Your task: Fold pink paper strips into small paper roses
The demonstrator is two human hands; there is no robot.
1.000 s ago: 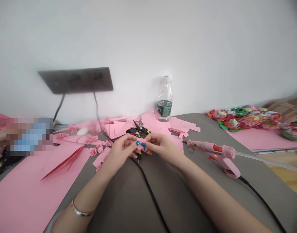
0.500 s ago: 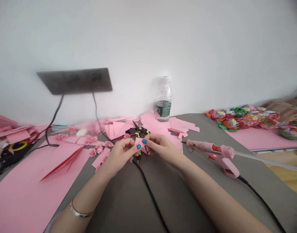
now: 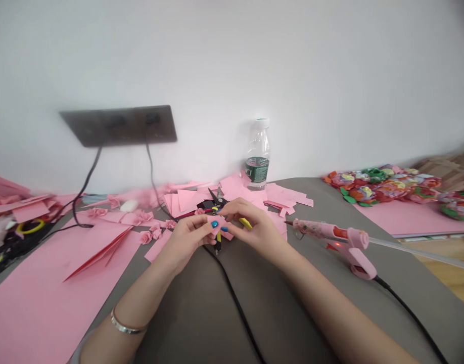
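"White wall (image 3: 232, 60) at the back, grey tabletop (image 3: 194, 313) below it. What is furthest left?"

"Loose pink paper scraps (image 3: 23, 202), near a yellow ring (image 3: 30, 227) among dark things I can't make out. In front lies a large pink sheet (image 3: 38, 303) with a folded piece (image 3: 99, 242) on it. Above, a dark socket panel (image 3: 118, 126) sits on the wall, two cords dropping from it."

"And next along?"

"Small pink paper roses (image 3: 145, 237). Then the person's left hand (image 3: 190, 235), blue-nailed, a silver bangle (image 3: 126, 324) at the wrist. Thumb and fingers pinch a small pink paper piece (image 3: 221, 221), held at the centre, above the tabletop."

"What about the other hand?"

"Close beside it. The right hand (image 3: 254, 227) touches the paper piece with its thumb while the index finger arches over; I can't tell whether it grips too. Behind both hands, dark cutters (image 3: 219, 198) with yellow on the handles lie among pink sheets (image 3: 235, 189). Near the wall stands a clear bottle (image 3: 258, 156) with a green label."

"And on the right?"

"A pink glue gun (image 3: 349, 242), small red light glowing, a clear stick (image 3: 417, 250) jutting from its back. Beyond it, many-coloured flowers (image 3: 383, 184) are heaped on more pink paper (image 3: 414, 217)."
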